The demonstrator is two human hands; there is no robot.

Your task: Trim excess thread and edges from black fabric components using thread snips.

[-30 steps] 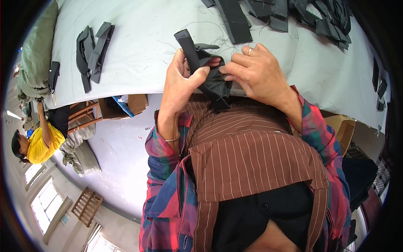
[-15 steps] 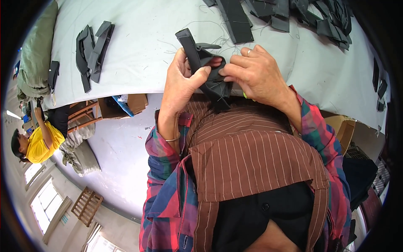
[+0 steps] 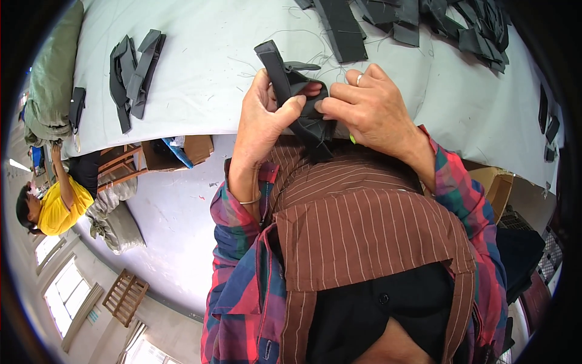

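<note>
A black sewn fabric piece [image 3: 278, 71], with a stiff band along one side and a folded pouch-like part, is held up at the near edge of the table. My left hand [image 3: 259, 121] grips it by the band, thumb in front, some fingers showing through the fold. My right hand [image 3: 374, 114] pinches the right side of the fold between thumb and fingers. Below the right palm a small yellow-green object [image 3: 353, 139] peeks out; its kind is hidden. Loose threads [image 3: 245, 65] lie on the cloth around the piece.
The white-covered table [image 3: 200, 79] bears black fabric strips [image 3: 138, 76] at left and a heap of black pieces [image 3: 476, 36] at far right. A green cloth bundle [image 3: 51, 73] lies at the left edge. A person in yellow [image 3: 60, 206] works beyond; a cardboard box [image 3: 197, 151] stands below.
My right hand has shifted very slightly at the fold, and more of the yellow-green object shows. The left hand stays in place. The person in yellow has moved an arm.
</note>
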